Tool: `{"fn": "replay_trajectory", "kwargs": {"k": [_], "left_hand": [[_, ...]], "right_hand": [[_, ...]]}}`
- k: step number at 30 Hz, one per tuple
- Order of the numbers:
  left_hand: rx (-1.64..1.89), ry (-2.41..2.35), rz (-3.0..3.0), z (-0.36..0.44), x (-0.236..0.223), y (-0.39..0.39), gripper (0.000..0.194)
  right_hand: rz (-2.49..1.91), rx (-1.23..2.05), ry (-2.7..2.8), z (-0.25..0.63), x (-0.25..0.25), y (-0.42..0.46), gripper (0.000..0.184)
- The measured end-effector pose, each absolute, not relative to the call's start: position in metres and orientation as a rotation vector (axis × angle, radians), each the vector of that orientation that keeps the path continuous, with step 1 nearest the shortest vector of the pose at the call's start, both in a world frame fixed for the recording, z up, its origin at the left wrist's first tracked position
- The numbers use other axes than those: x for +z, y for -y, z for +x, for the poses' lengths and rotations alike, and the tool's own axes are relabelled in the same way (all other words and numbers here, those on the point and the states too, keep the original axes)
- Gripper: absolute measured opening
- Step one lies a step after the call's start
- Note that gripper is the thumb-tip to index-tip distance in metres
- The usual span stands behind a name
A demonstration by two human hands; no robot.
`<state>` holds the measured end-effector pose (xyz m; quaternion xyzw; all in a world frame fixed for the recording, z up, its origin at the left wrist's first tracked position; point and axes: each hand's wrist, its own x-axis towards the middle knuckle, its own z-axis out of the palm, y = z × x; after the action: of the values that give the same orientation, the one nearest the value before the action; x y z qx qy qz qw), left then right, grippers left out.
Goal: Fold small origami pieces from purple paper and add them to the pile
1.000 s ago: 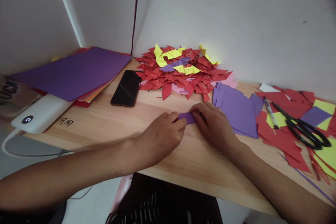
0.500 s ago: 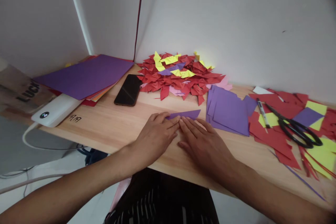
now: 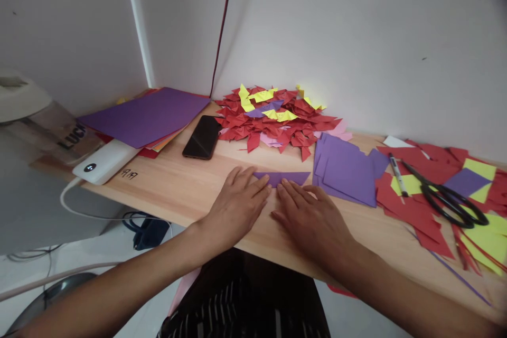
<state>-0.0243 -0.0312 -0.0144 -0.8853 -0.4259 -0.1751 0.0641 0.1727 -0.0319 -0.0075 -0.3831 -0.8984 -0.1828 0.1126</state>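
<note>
A small folded purple paper (image 3: 282, 177) lies flat on the wooden table (image 3: 186, 190), shaped like a wide downward triangle. My left hand (image 3: 237, 206) lies flat beside it with fingers stretched, fingertips at the paper's left lower edge. My right hand (image 3: 309, 216) also lies flat and open, its fingertips touching the paper's lower right edge. Neither hand grips anything.
A pile of folded red, yellow and purple paper pieces (image 3: 277, 119) sits at the back. Purple squares (image 3: 344, 166) lie right of my hands, then a marker (image 3: 395, 174), black scissors (image 3: 447, 198) and paper scraps. A phone (image 3: 202, 137), power bank (image 3: 105, 161) and large purple sheets (image 3: 146, 116) lie left.
My hands went from pinching the small purple paper to lying flat with fingers spread over it. The paper now shows as a wide flattened triangle. The view shifted a little.
</note>
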Motion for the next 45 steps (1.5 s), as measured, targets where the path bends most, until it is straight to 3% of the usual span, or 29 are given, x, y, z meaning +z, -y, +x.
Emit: {"fn": "replay_trajectory", "kwargs": {"k": [6,14,25,30,38,45], "left_hand": [[-0.476,1.108,-2.762,-0.023,-0.023,0.028,0.044],[-0.505,1.218,-2.730,-0.020,-0.019,0.029,0.038],[-0.562,1.242,-2.781,-0.022,-0.020,0.028,0.033],[-0.576,1.218,-2.791,-0.022,-0.020,0.028,0.034],[-0.517,1.227,-2.794,-0.021,-0.016,0.028,0.035],[-0.584,1.279,-2.773,-0.022,-0.018,0.030,0.032]], "right_hand": [[-1.128,-0.572,2.639,0.169,-0.008,0.033,0.039],[-1.213,-0.513,2.677,0.174,0.007,0.032,0.028],[-1.419,-0.487,2.681,0.183,0.017,0.031,0.028],[-1.349,-0.477,2.567,0.183,0.022,0.031,0.032],[-1.238,-0.306,2.702,0.170,-0.006,0.035,0.055],[-1.370,-0.515,2.667,0.183,0.003,0.028,0.047]]}}
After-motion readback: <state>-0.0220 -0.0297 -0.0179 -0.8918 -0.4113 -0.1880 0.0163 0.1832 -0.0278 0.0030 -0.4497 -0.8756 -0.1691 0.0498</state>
